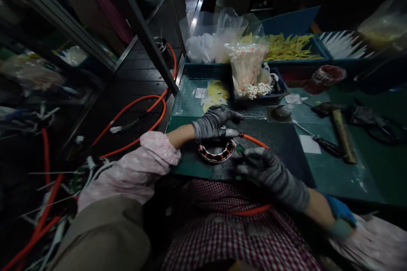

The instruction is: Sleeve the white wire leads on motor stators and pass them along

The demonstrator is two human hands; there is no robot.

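A ring-shaped wound coil core, like a motor stator with dark segments and orange-white windings, lies on the dark work mat. My left hand, in a grey striped glove, reaches over its far edge with fingers stretched and apart. Close to those fingertips is the dark-banded end of an orange cable, from which thin green wires run beside the ring. My right hand, gloved too, is just right of the wires. Its fingers are blurred, so whether they grip a wire is unclear.
Behind the mat, a dark bin holds a bag of white-tipped sticks. Yellow strips and white pointed pieces fill trays farther back. To the right lie a screwdriver and a hammer. Orange cable loops left of the table.
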